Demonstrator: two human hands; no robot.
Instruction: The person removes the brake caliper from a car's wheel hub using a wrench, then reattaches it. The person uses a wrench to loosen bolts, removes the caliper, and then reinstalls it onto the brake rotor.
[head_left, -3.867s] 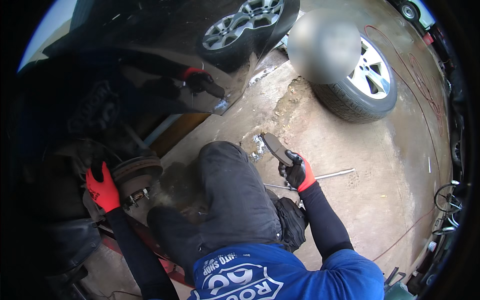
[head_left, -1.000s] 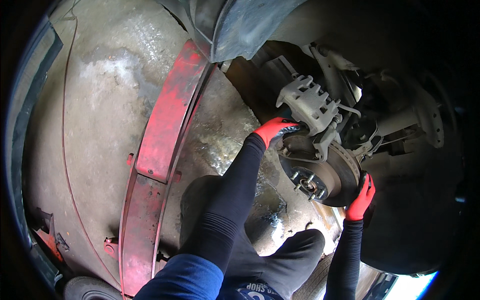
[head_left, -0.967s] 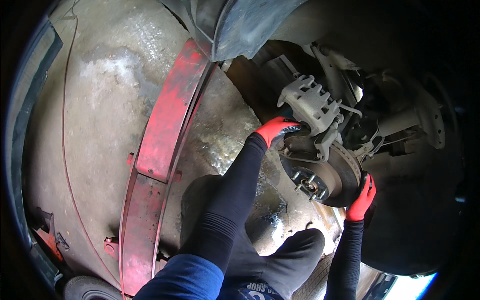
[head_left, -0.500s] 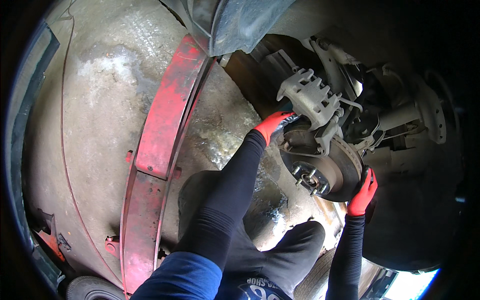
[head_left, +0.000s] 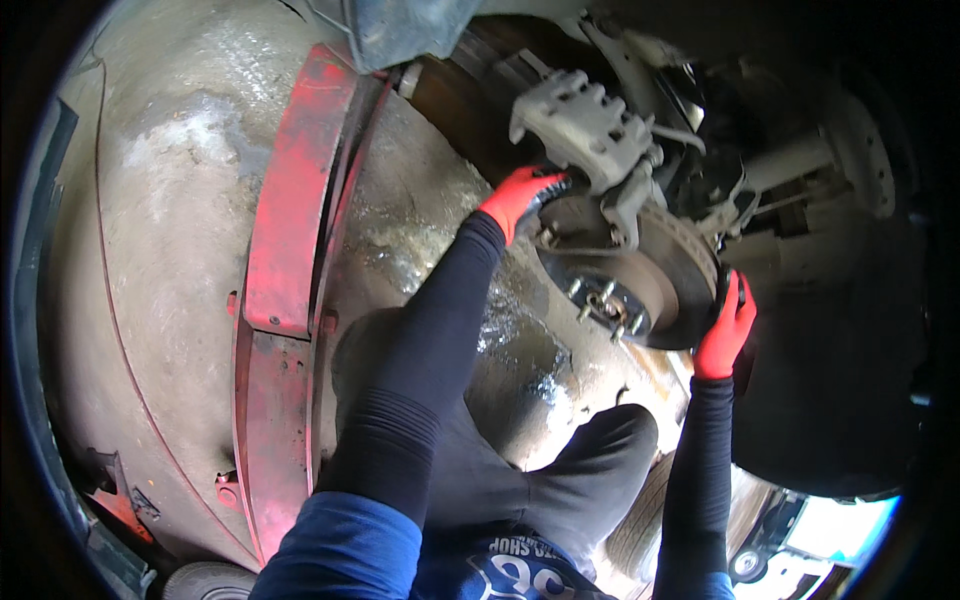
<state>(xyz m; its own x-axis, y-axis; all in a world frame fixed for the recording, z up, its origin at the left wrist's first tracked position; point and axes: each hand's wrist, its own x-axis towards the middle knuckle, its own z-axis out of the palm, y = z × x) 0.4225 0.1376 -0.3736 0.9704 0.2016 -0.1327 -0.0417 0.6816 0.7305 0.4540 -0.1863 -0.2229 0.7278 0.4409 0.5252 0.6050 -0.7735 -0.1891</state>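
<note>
Two red-gloved hands are working the round, dull-metal brake disc (head_left: 650,285), its studded hub facing down toward me. My right hand (head_left: 728,330) is clenching the disc's right rim. My left hand (head_left: 520,200) is pressing its upper-left edge, just under the blocky, ribbed grey caliper (head_left: 590,130); whether that grip is closed, I cannot tell.
</note>
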